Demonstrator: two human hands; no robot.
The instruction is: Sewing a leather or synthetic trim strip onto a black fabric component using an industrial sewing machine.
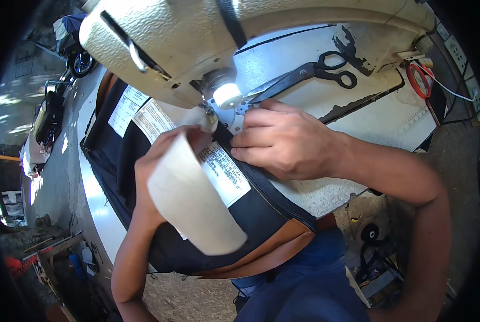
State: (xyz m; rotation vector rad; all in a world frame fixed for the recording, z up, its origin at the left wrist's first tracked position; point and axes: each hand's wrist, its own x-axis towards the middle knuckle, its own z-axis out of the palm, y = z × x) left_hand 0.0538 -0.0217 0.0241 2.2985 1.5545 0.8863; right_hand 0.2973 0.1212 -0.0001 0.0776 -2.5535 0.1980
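Under the head of a cream sewing machine (159,37) lies a black fabric cover (181,247) with brown trim (277,249) along its near edge. My left hand (150,166) is closed on a wide cream strip (194,198), which curls down over the cover; its upper end is by the needle area, and the strip hides some of my fingers. My right hand (291,142) is closed, its curled fingers pinching the cover's black edge just right of the presser foot. A printed white label (226,180) shows between my hands.
Black-handled scissors (309,72) lie on the worn white table (283,45) behind my right hand. A red-handled tool (419,80) sits at the far right near a white cable. A round lamp (227,95) shines by the needle. A motorcycle (79,61) stands at the far left.
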